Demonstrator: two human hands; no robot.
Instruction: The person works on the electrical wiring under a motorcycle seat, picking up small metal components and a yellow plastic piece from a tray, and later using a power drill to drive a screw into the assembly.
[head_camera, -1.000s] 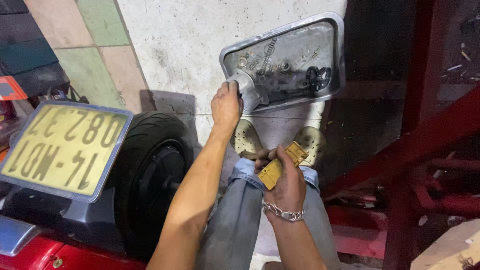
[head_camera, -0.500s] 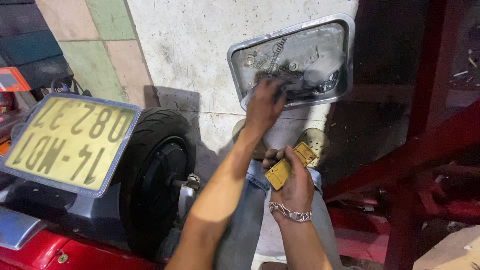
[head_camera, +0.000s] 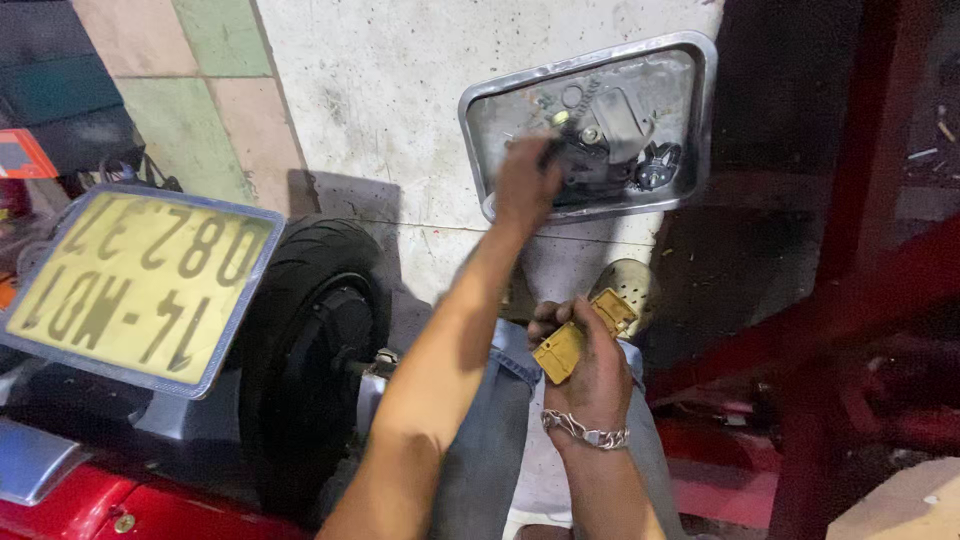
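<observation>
Left hand (head_camera: 525, 180) reaches into the metal tray (head_camera: 700, 120) at one o'clock, grip unclear; right hand (head_camera: 590, 365) clenches a yellow plug (head_camera: 575, 340), keeping it ready.

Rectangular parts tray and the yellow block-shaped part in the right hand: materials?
Rectangular parts tray: likely bare metal, steel or aluminium; silvery rolled rim catches light, its floor dull and scuffed. Yellow block-shaped part, held by the right hand: looks like moulded plastic, matte uniform colour, squared edges. The left hand reaches into the tray.
</observation>
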